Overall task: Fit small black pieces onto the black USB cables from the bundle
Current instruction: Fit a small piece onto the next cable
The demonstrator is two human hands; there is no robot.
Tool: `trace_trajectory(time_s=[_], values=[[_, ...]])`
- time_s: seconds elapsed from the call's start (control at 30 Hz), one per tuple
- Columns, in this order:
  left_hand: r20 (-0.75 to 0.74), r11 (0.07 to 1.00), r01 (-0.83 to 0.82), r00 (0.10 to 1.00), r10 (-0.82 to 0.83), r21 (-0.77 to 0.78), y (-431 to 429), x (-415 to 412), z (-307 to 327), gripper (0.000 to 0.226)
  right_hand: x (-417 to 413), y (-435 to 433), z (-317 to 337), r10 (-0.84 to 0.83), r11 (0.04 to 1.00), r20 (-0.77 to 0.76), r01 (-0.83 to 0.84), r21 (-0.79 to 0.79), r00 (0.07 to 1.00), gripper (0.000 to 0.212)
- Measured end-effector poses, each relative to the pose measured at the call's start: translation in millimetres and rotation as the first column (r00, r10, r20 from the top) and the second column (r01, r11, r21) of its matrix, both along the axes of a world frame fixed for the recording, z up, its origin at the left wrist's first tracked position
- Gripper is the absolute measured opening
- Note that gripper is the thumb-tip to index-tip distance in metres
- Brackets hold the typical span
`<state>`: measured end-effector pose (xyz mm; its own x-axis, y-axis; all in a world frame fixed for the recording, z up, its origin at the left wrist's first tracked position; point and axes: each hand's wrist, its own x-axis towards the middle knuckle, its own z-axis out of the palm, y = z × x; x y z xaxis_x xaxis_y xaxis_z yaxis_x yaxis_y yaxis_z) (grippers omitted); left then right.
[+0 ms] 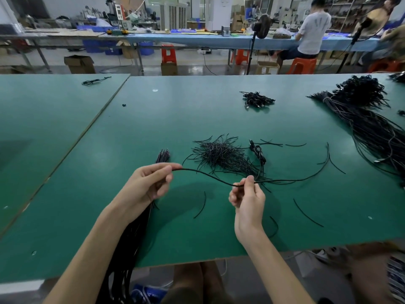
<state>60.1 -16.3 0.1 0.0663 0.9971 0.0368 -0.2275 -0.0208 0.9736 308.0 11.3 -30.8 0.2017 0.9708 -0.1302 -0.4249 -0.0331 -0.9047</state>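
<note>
Black cable (208, 175) singled out, pinched by my left hand (149, 183) and right hand (248, 198); next, I judge, fetch 1 piece from the mid-frame pile (221, 156).

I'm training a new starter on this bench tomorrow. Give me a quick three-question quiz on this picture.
1. True or false: the left hand and the right hand both hold the same cable.
2. Pick one: the pile of short pieces lies A) on the table beyond the hands, B) on the floor, C) in a box.
3. Fill in: the table top is ___ in colour.

Key: 1 true; 2 A; 3 green.
</note>
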Motion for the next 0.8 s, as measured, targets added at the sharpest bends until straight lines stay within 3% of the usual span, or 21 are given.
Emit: trace_trajectory(time_s=[0.1, 0.27, 0.37, 0.47, 0.63, 0.8], values=[[0.227, 0.993, -0.11, 0.967, 0.114, -0.031, 6, 5, 4, 0.036, -1, 0, 0, 0.015, 1.0, 0.032, -0.015, 0.0, 0.999, 0.037], [0.505, 0.992, -0.104, 0.854, 0.126, -0.072, 13, 29, 11, 0.025, -1, -2, 1, 0.026, 1.0, 0.04, -0.026, -0.006, 0.999, 0.037], [0.559, 0.987, -0.123, 0.813, 0.16, -0.104, 23, 42, 11, 0.023, 0, -3, 1, 0.056, 0.998, 0.075, -0.057, 0.007, 0.996, 0.037], [0.591, 0.971, -0.156, 0.772, 0.235, -0.182, 34, 53, 7, 0.024, -3, -5, 2, 0.153, 0.985, 0.244, -0.168, 0.04, 0.958, 0.039], [0.769, 0.98, -0.016, 0.618, 0.164, -0.197, 36, 54, -2, 0.033, -8, -11, 4, 0.258, 0.94, 0.472, -0.331, 0.077, 0.843, 0.041], [0.775, 0.986, 0.092, 0.63, 0.05, -0.139, 25, 50, -3, 0.039, -9, -10, 3, 0.239, 0.949, 0.485, -0.308, 0.066, 0.841, 0.029]])
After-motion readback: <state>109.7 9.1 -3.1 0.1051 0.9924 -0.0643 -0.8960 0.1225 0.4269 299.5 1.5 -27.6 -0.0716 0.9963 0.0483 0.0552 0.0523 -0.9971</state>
